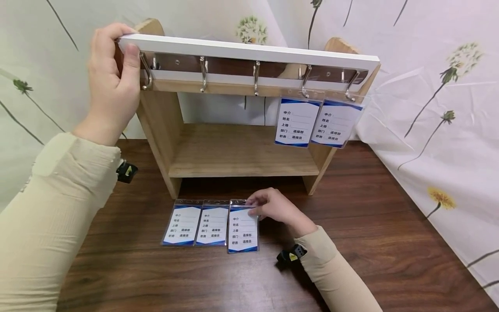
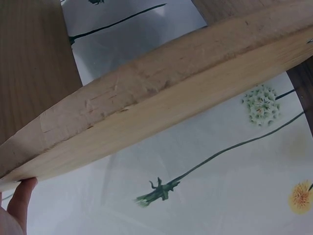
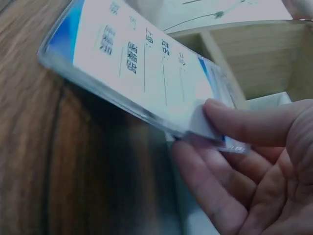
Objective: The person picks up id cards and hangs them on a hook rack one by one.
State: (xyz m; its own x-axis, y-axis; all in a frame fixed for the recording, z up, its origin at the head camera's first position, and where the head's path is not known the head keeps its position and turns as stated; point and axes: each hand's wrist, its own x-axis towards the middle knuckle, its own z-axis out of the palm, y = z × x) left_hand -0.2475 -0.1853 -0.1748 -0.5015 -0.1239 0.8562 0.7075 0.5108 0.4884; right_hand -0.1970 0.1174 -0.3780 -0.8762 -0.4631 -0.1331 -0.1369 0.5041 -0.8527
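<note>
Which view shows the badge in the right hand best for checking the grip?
The right wrist: close up, the right hand pinches the badge near its top, thumb on the printed face, fingers beneath. The head view shows nearly all its front, but smaller, some fingers hidden. The left wrist view misses it.

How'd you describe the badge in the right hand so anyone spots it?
Find the wooden rack on the dark table. In front of its base, the left badge and middle badge lie side by side, with the held badge next at the row's right end. It alone is pinched by the right hand, near its top right corner.
</note>
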